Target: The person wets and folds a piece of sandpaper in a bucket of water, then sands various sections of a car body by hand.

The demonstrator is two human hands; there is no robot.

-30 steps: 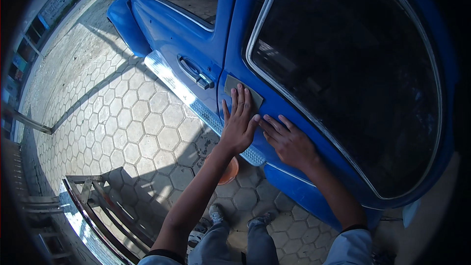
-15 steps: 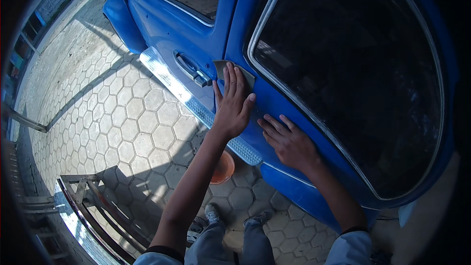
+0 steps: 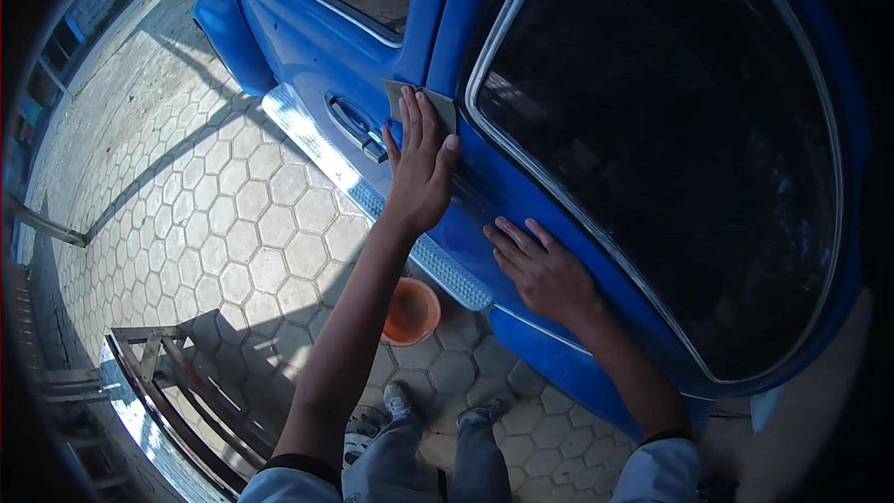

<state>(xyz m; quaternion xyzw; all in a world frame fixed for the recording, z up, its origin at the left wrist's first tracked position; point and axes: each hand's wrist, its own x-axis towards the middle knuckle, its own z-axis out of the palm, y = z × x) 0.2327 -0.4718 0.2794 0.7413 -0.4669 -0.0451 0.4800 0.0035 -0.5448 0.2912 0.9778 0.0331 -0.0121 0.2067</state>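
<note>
A small grey-beige sheet of sandpaper (image 3: 444, 109) lies against the blue car body (image 3: 470, 182), beside the door seam and the corner of the rear side window. My left hand (image 3: 419, 172) holds it there, fingers laid over the sheet and pressing it to the paint. Just left of that hand is the chrome door handle (image 3: 354, 128). Lower and to the right, my right hand (image 3: 548, 272) rests on the panel below the window, fingers spread, with nothing in it.
An orange bucket (image 3: 412, 312) stands on the hexagonal paving (image 3: 251, 214) below my left forearm. A metal-patterned running board (image 3: 447, 270) edges the car's lower side. At lower left is a slatted bench-like frame (image 3: 177, 391). The dark rear window (image 3: 661, 149) fills the right.
My left hand has slid the sandpaper a little up and left along the panel, toward the door seam. My right hand stays in nearly the same place. The view has shifted slightly.
</note>
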